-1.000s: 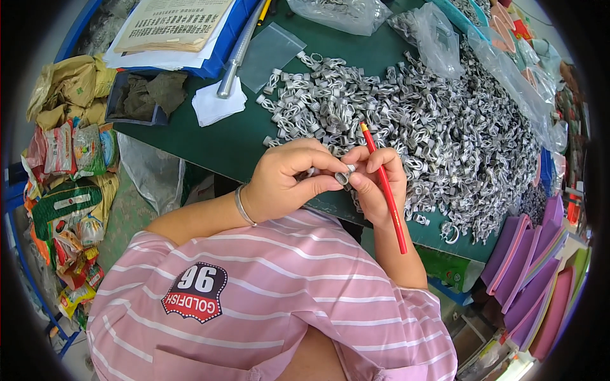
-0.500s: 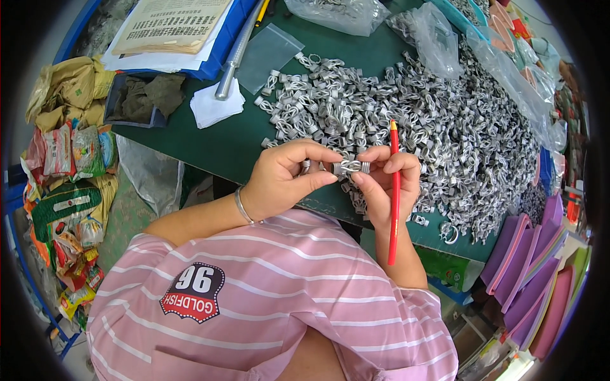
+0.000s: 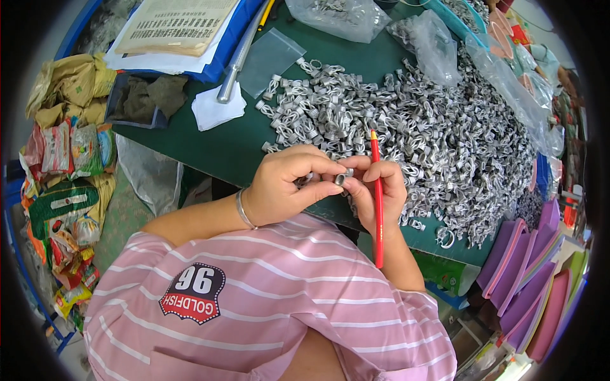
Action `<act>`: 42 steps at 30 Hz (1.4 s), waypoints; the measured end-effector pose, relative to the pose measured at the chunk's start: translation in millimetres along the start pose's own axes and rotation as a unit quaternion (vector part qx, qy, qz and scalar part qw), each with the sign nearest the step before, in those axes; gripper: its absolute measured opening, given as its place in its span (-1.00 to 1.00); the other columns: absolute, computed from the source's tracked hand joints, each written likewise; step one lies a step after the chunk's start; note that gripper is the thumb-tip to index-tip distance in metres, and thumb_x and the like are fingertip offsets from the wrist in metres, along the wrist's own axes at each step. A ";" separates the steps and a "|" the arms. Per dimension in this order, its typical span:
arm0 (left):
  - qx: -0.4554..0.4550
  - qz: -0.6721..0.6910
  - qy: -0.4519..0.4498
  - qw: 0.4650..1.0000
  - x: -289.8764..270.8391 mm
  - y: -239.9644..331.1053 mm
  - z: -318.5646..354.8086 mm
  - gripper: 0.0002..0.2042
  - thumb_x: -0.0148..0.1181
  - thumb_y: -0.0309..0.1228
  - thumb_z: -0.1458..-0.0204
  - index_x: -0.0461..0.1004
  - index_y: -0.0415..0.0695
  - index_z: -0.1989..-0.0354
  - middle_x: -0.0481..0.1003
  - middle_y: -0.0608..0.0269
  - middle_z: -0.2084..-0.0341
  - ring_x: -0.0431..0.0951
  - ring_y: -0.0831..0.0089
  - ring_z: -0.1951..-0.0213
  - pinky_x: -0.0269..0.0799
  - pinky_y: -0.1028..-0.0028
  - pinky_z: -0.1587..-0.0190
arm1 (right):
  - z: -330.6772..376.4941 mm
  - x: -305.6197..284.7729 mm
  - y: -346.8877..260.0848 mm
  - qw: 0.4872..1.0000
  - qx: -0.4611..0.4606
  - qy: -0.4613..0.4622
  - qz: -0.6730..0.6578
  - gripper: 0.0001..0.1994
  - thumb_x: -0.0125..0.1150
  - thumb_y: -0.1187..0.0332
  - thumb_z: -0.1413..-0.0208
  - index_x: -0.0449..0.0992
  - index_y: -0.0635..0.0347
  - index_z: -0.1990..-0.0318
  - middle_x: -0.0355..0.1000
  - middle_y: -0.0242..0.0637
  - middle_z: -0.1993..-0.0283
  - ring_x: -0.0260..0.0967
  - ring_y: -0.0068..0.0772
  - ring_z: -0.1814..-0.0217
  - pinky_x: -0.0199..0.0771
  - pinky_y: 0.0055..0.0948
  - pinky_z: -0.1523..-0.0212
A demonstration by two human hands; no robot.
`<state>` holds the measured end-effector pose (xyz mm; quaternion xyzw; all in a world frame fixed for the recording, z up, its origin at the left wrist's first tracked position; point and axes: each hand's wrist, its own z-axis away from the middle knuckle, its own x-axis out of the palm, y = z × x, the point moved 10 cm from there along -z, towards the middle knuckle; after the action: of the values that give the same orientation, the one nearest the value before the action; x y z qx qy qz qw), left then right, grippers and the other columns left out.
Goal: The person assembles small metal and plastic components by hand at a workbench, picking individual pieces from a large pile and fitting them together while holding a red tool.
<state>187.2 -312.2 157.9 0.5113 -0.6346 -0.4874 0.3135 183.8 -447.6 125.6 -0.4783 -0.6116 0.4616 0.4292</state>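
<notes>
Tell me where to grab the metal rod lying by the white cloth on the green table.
Grip the metal rod at its bare middle, coming from above with fingers across its width. It lies flat and slanted; its near end rests on the white cloth, its far end runs beside the blue folder.

Green table (image 3: 210,149), metal clip heap (image 3: 419,133), white cloth (image 3: 217,109)

The red pencil (image 3: 377,203) now stands upright in the right hand (image 3: 375,190), no longer slanted. The small metal piece (image 3: 341,178) turns end-on between both hands' fingertips.
</notes>
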 end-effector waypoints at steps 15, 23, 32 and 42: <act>-0.222 0.119 0.017 0.968 10.8 -43.8 12.9 -0.89 0.12 -0.60 0.07 0.43 -0.29 0.33 0.45 0.29 0.49 0.37 0.68 0.47 0.26 0.70 0.43 | -76.9 -317.6 -212.7 0.822 -0.250 0.434 0.273 -0.85 0.11 0.51 0.03 0.22 0.29 0.43 0.32 -0.29 0.56 0.31 -0.52 0.58 0.35 -0.61 0.53; -0.277 0.133 0.034 0.951 8.7 -55.2 20.3 -0.91 0.10 -0.62 0.05 0.42 -0.32 0.34 0.46 0.28 0.49 0.42 0.65 0.43 0.30 0.69 0.37 | -60.5 -435.8 -170.9 0.836 -0.162 0.489 0.188 -0.87 -0.02 0.44 -0.09 0.19 0.26 0.27 0.37 -0.10 0.31 0.44 -0.22 0.34 0.52 -0.39 0.36; -0.204 0.055 0.020 0.977 14.2 -50.0 11.9 -0.92 0.11 -0.61 0.06 0.43 -0.29 0.36 0.43 0.30 0.52 0.39 0.65 0.47 0.27 0.67 0.41 | -27.7 -435.1 -167.6 0.806 -0.143 0.530 0.221 -0.83 -0.02 0.37 -0.10 0.23 0.28 0.26 0.35 -0.24 0.42 0.38 -0.43 0.52 0.40 -0.57 0.65; -0.023 -0.248 -0.021 0.968 32.9 -22.5 -7.1 -0.95 0.12 -0.62 0.15 0.43 -0.24 0.47 0.41 0.18 0.59 0.36 0.44 0.61 0.24 0.56 0.56 | -113.2 -510.8 -196.6 0.697 -0.009 0.377 0.610 -0.82 -0.04 0.35 0.00 0.51 0.13 0.34 0.42 0.01 0.34 0.37 0.04 0.24 0.34 -0.20 0.21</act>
<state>192.0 -345.8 135.8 0.6346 -0.4833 -0.5752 0.1814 344.9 -954.2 298.1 -0.8843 0.0232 0.3978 0.2435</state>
